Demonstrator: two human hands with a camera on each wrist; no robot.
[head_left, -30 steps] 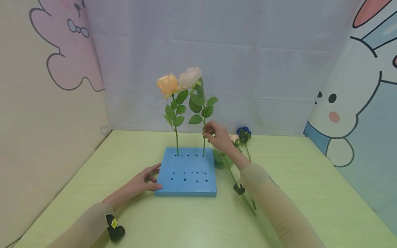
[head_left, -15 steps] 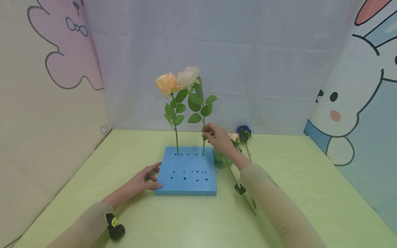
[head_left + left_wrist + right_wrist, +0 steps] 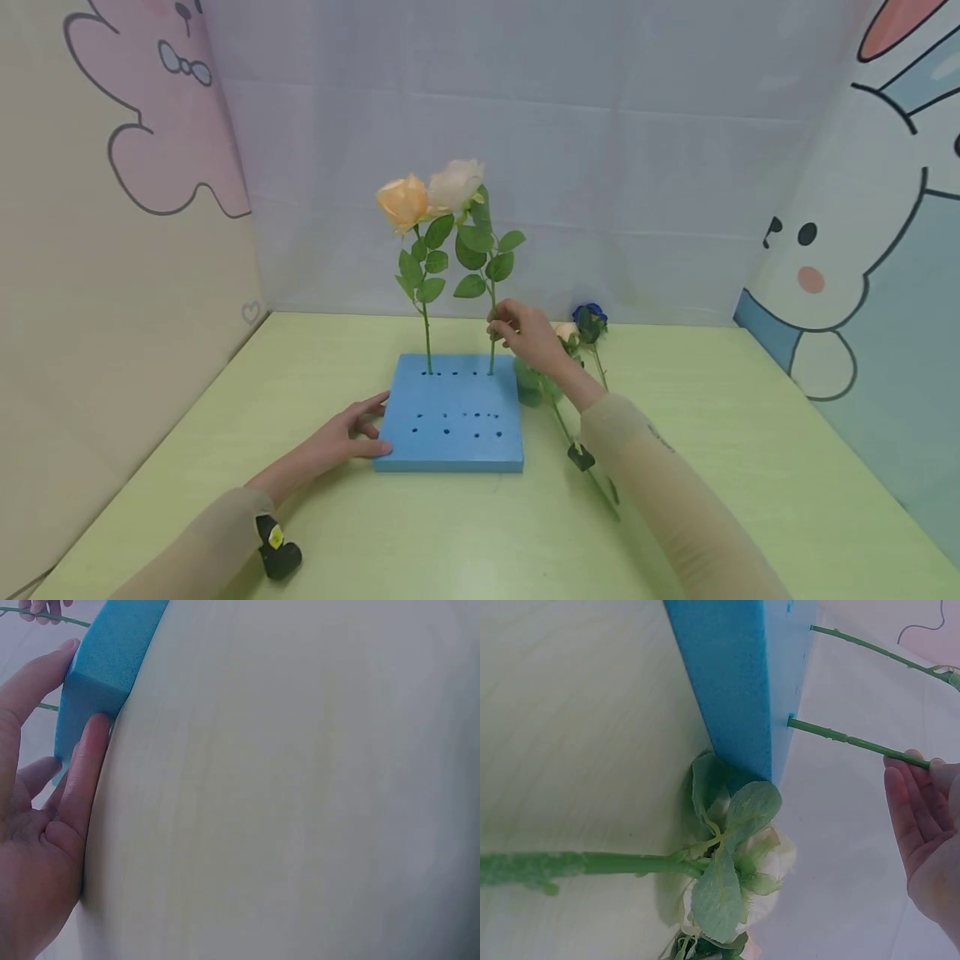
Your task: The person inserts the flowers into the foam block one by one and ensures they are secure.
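A blue foam block [image 3: 454,450] with several holes in its top lies on the table. In its back row stand a peach rose [image 3: 403,202] on the left and a white rose [image 3: 457,185] on the right, both upright. My right hand [image 3: 528,335] pinches the white rose's green stem [image 3: 847,739] between thumb and fingers, above where it enters the block in the right wrist view. With fairly straight, spread fingers, my left hand [image 3: 339,442] touches the block's left side, the thumb at the front corner. The left wrist view shows those fingers [image 3: 90,761] against the blue side.
Right of the block, a blue rose [image 3: 590,321] and a pale rose [image 3: 566,332] lie on the table [image 3: 720,467], partly hidden by my right arm. A black tag [image 3: 581,457] sits near their stems. A pale cloth wall [image 3: 637,208] stands behind.
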